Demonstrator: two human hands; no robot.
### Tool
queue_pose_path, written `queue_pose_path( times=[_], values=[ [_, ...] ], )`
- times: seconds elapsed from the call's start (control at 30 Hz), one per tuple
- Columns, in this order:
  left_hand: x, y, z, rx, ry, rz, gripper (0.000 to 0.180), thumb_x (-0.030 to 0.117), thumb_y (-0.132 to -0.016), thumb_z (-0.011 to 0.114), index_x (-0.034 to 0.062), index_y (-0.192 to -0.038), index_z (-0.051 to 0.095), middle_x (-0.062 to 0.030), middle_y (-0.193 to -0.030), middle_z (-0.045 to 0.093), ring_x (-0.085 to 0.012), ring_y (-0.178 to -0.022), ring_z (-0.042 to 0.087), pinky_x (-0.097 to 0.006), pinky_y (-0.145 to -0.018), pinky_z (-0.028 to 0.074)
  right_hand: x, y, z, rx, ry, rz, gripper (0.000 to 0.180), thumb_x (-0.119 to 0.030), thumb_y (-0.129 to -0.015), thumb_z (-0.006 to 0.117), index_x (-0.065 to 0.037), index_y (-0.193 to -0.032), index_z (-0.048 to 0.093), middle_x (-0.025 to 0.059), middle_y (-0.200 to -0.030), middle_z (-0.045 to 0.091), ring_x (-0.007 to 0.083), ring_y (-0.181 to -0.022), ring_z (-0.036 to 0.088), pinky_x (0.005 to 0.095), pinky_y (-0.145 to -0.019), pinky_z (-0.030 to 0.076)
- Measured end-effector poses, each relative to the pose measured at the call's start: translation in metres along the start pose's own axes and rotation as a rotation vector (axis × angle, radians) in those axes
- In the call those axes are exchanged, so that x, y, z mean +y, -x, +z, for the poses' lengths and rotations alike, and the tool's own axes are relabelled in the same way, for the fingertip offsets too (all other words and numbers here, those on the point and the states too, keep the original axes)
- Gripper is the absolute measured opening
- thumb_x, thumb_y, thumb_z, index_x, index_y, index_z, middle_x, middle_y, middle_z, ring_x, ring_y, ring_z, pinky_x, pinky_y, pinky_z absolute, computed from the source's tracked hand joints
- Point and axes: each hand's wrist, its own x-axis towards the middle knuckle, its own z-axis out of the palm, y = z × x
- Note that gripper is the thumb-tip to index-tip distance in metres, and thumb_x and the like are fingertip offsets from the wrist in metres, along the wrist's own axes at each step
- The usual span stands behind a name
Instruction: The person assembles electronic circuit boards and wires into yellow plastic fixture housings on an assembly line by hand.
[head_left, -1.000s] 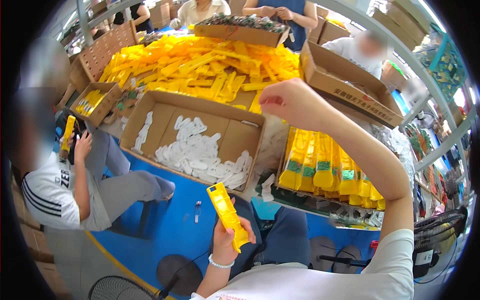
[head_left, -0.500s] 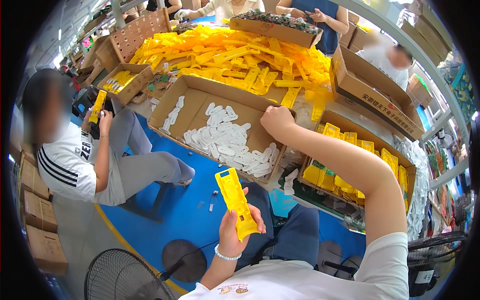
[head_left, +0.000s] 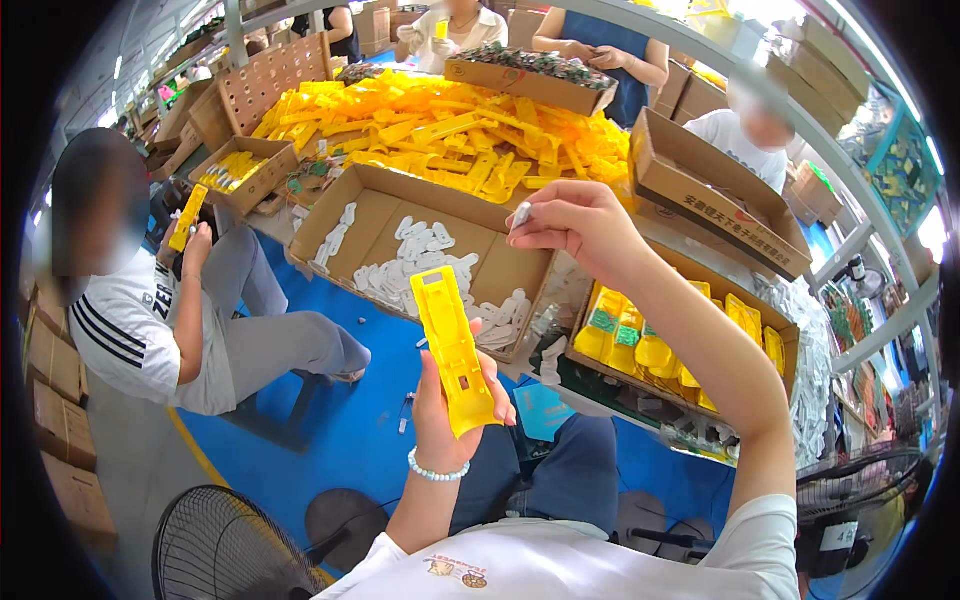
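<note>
This looks like a factory assembly workshop: co-workers (head_left: 130, 325) sit and stand around a large heap of loose yellow plastic parts (head_left: 440, 125), with an open cardboard box (head_left: 488, 230) of white pieces (head_left: 392, 284), grey metal framing (head_left: 885, 324), black fans (head_left: 225, 550), and a blue floor (head_left: 265, 430) edged by a yellow line (head_left: 200, 448).

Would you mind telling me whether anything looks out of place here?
Yes: a tiny item, too small to identify, lies loose on the blue floor, and a white object sits outside the cardboard box where the white pieces are gathered.
</note>
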Motion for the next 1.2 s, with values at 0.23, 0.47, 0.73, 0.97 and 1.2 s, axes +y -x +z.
queue_pose_path(
  times=[0.23,0.47,0.73,0.97,1.2],
  values=[
    [-0.004,-0.025,0.033,-0.148,0.096,-0.107,0.068,0.059,-0.099,0.028,0.0078,-0.144,0.034,-0.0117,-0.088,0.06,-0.0274,-0.059,0.064,-0.043,-0.054,0.054,-0.019,0.061,0.0,0.054,0.253,-0.146,0.015,-0.007,-0.085,0.068,0.005,-0.094,0.066,0.0108,-0.085,0.069,0.0175,-0.08,0.069,0.0272,-0.074,0.053],
    [-0.031,-0.017,0.045,-0.069,0.027,-0.143,0.063,0.054,-0.101,0.028,0.0063,-0.141,0.038,-0.0102,-0.084,0.06,-0.0243,-0.052,0.059,-0.041,-0.047,0.052,-0.012,0.046,-0.017,0.159,0.637,-0.117,0.026,-0.005,-0.077,0.069,0.005,-0.102,0.064,0.0124,-0.083,0.07,0.0164,-0.076,0.07,0.0264,-0.071,0.052],
    [-0.029,-0.02,0.04,-0.076,0.058,-0.072,0.059,0.052,-0.101,0.029,0.0088,-0.141,0.038,-0.0107,-0.085,0.06,-0.0229,-0.058,0.06,-0.038,-0.053,0.053,-0.019,0.043,-0.007,0.115,0.315,-0.108,0.031,0.001,-0.078,0.069,0.004,-0.107,0.06,0.0159,-0.095,0.066,0.023,-0.083,0.07,0.0309,-0.074,0.057],
    [-0.03,-0.022,0.042,-0.027,0.021,-0.072,0.056,0.05,-0.102,0.031,0.0094,-0.139,0.04,-0.0102,-0.083,0.058,-0.0219,-0.058,0.057,-0.036,-0.052,0.05,-0.003,0.019,-0.026,0.117,0.45,-0.129,0.041,-0.016,-0.081,0.072,0.003,-0.116,0.062,0.0201,-0.102,0.068,0.0216,-0.087,0.069,0.0337,-0.078,0.056],
    [-0.031,0.004,0.013,0.139,0.027,-0.126,0.055,0.05,-0.101,0.033,0.0081,-0.134,0.045,-0.0097,-0.081,0.056,-0.0213,-0.057,0.054,-0.037,-0.053,0.047,-0.05,-0.03,-0.152,0.592,1.55,-0.728,0.027,-0.013,-0.084,0.059,0.0,-0.106,0.066,0.0198,-0.104,0.068,0.0367,-0.099,0.064,0.0431,-0.086,0.051]
  ],
)
